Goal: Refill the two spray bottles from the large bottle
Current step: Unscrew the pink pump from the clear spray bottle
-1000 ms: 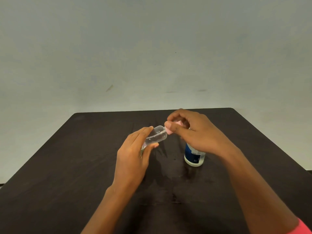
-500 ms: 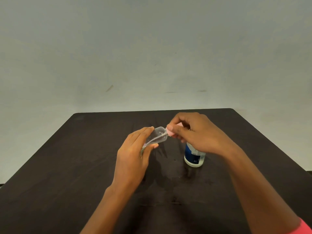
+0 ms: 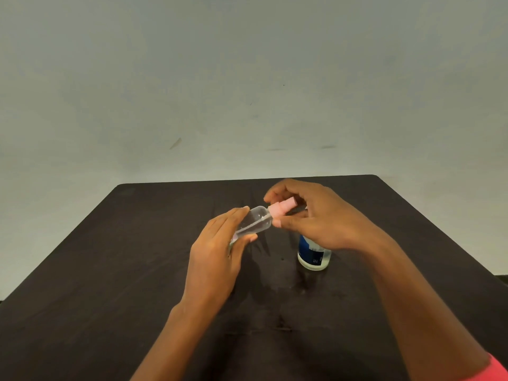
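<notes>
My left hand (image 3: 217, 259) holds a small clear spray bottle (image 3: 254, 222), tilted with its neck pointing up and to the right. The bottle carries a pink spray top (image 3: 281, 207). My right hand (image 3: 319, 218) is cupped around that pink top with the thumb just below it and the fingers behind it. The large clear bottle with a dark blue label (image 3: 313, 254) stands upright on the table under my right hand; its upper part is hidden by the hand. A second spray bottle is not in view.
The dark wooden table (image 3: 110, 284) fills the lower half of the view, with its far edge against a plain pale wall. A wet sheen shows on the tabletop in front of the large bottle.
My right hand's fingers have loosened around the pink top, so more of it shows. The spray bottle stays tilted in my left hand.
</notes>
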A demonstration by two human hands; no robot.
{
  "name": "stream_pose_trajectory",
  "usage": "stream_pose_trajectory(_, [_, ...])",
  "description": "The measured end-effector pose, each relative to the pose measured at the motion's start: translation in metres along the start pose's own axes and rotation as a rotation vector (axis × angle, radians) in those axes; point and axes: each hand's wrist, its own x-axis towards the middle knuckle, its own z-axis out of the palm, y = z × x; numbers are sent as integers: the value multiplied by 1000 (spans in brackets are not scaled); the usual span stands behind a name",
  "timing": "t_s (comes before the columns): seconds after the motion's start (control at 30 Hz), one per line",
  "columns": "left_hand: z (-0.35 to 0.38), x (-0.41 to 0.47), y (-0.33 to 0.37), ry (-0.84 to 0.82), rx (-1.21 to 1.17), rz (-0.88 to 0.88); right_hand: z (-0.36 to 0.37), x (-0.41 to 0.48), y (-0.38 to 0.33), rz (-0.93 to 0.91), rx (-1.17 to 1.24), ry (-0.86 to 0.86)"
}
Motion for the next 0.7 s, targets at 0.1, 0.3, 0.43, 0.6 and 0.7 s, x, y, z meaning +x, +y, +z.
stream_pose_trajectory(0.1, [1, 1, 1, 2, 2, -3, 1, 0, -2, 44, 12, 33])
stream_pose_trajectory(0.3, [0, 0, 2, -11, -13, 7, -1, -3, -3, 40, -15, -24])
stream_pose_trajectory(0.43, [0, 1, 2, -9, -14, -10, 0, -3, -6, 89, -17, -26])
stream_pose_trajectory(0.6, [0, 0, 4, -13, -17, -4, 1, -2, -7, 87, 4, -11])
stream_pose_trajectory(0.7, [0, -2, 4, -24, -24, -23, -4, -5, -7, 33, -40, -7])
